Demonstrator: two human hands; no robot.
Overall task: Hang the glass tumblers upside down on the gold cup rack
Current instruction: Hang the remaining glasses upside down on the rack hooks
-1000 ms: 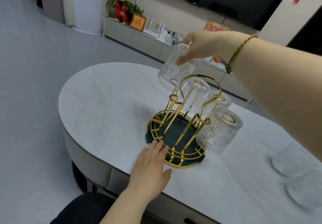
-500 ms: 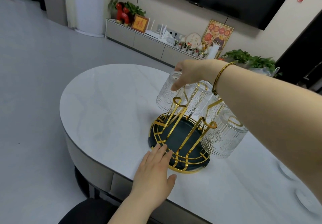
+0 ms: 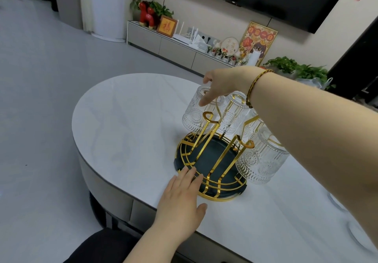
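Note:
The gold cup rack [image 3: 206, 158] with a dark green base stands on the white marble table [image 3: 126, 123]. Several embossed glass tumblers hang upside down on its arms; the nearest one [image 3: 261, 160] is at the right. My right hand [image 3: 223, 82] reaches over the rack and holds the base of the far-left tumbler [image 3: 194, 113], which sits upside down over a gold arm. My left hand [image 3: 182, 199] lies flat on the table, fingers spread, fingertips touching the rack's front rim. Two gold arms at the front are bare.
The table's curved edge runs close on the left and front. Blurred glass rims [image 3: 360, 234] show at the far right edge of the table. A TV cabinet [image 3: 176, 48] with ornaments and plants stands behind, across grey floor.
My right hand has lowered the tumbler from above the rack down onto the far-left arm. The left hand has stayed at the rack's base.

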